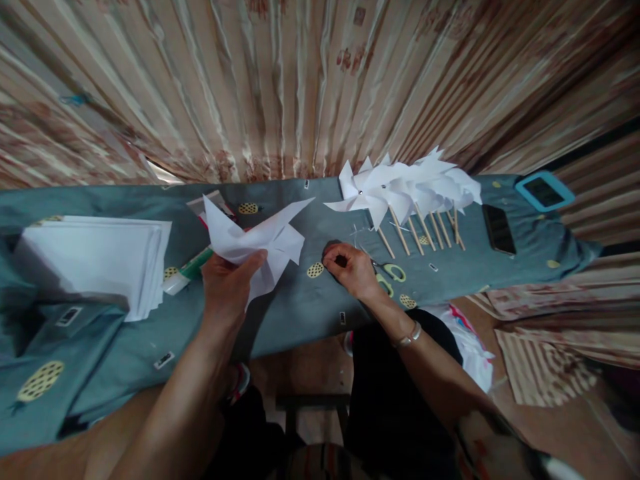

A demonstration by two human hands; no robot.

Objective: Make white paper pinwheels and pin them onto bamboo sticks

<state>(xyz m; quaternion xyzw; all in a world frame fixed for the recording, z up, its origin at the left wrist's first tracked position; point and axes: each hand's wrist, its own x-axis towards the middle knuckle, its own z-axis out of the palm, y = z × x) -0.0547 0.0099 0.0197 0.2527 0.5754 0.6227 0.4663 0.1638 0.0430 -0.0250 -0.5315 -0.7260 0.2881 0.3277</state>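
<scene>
My left hand [231,280] grips a white paper pinwheel [265,247], thumb on its middle, above the left half of the cloth-covered table. No stick shows on this pinwheel. My right hand [353,268] is lowered to the table with thumb and fingertips pinched together; whatever lies between them is too small to make out. Just right of that hand rest scissors [393,272] with pale green handles, partly hidden behind it. Further back on the right, several finished white pinwheels [410,187] on wooden sticks [420,230] lie in an overlapping row.
A stack of white paper [100,260] lies at the left. Between it and my left hand is a green and white packet [190,270]. A black phone [499,229] and a blue-framed tablet [545,191] lie at the right end. A pleated curtain [280,87] hangs behind the table [285,320].
</scene>
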